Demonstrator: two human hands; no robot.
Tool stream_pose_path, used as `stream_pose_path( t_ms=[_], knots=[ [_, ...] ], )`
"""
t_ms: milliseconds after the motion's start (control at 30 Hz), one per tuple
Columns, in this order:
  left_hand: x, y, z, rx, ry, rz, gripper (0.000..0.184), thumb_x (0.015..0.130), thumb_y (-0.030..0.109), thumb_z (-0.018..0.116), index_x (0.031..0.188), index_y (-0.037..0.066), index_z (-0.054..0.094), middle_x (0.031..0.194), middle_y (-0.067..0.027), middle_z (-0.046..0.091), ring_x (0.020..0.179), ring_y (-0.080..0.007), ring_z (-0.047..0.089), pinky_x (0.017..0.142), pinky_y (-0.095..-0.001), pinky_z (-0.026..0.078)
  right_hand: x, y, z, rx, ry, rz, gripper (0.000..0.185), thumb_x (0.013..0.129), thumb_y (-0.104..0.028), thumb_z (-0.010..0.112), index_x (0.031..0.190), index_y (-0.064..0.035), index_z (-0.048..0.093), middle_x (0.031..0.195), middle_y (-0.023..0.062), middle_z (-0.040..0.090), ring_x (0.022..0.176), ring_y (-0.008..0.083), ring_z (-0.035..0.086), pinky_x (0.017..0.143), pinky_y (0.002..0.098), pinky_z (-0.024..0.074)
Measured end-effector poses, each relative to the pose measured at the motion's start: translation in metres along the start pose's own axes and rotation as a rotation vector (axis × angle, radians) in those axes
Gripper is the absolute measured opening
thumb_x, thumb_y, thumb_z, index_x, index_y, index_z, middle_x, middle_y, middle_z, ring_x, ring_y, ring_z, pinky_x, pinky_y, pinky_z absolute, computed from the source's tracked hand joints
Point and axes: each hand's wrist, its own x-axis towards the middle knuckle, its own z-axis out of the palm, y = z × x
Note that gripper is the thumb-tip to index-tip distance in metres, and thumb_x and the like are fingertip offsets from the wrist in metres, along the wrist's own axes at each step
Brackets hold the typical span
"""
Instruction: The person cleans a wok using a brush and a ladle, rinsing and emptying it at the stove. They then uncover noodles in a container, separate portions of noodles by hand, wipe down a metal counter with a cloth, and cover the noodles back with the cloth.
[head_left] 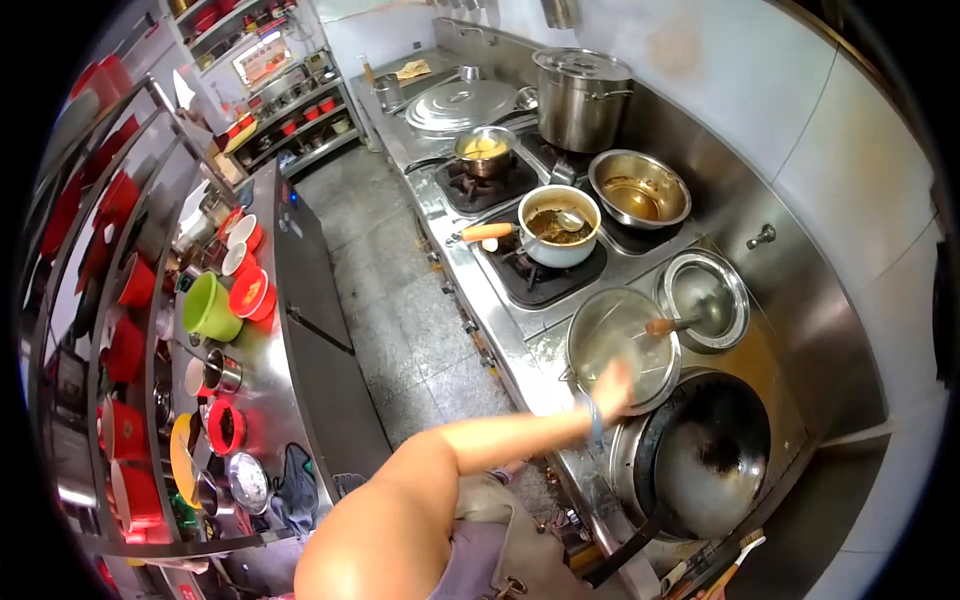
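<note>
Two hands show. Fingers of the left hand (614,388) are blurred over the near side of the round pan (608,330), just beyond the wok (710,455); I cannot tell whether they are spread or gripping. Step in hand, by my judgement: work at that pan. Next move calls for clearance from the wok. Forearm: extended across the table (548,388), elbow bent. Right hand (712,595): a sliver nearer than the wok, beside a brush (736,566); grip unclear.

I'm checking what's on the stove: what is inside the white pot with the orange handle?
Inside the white pot are a dark brown mix and a metal spoon. Most of the pot's floor cannot be seen, being covered by them.
</note>
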Motion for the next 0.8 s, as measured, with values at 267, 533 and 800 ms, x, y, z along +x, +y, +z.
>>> stream_pose_path(
  t_ms=[267, 533, 800],
  knots=[
    [0.182, 0.054, -0.054, -0.311, 0.018, -0.379, 0.043, 0.094, 0.035, 0.040, 0.107, -0.006, 0.041, 0.095, -0.0188, 0.050, 0.077, -0.0298, 0.058, 0.068, -0.0414, 0.056, 0.015, 0.041, 0.007, 0.243, -0.041, -0.073, 0.026, 0.093, -0.033, 0.048, 0.106, -0.0110, 0.047, 0.062, 0.0018, 0.049, 0.038, 0.0062, 0.037, 0.030, 0.0202, 0.0246],
    [0.215, 0.096, -0.010, -0.302, -0.366, -0.749, 0.022, 0.091, 0.020, 0.045, 0.087, -0.002, 0.045, 0.076, -0.0110, 0.052, 0.059, -0.0191, 0.055, 0.053, -0.0276, 0.054, -0.013, 0.032, 0.011, 0.280, 0.013, -0.081, 0.026, 0.090, -0.033, 0.053, 0.100, -0.0092, 0.050, 0.061, 0.0008, 0.050, 0.040, 0.0050, 0.041, 0.029, 0.0198, 0.0258],
    [0.255, 0.090, 0.022, 0.577, -0.547, -0.582, 0.009, 0.071, 0.007, 0.052, 0.065, 0.003, 0.056, 0.055, -0.0077, 0.057, 0.047, -0.0157, 0.055, 0.046, -0.0294, 0.045, -0.044, 0.030, 0.013, 0.114, 0.052, -0.042, 0.027, 0.090, -0.034, 0.053, 0.102, -0.0103, 0.051, 0.062, 0.0001, 0.051, 0.041, 0.0044, 0.041, 0.034, 0.0183, 0.0263]
  ],
)
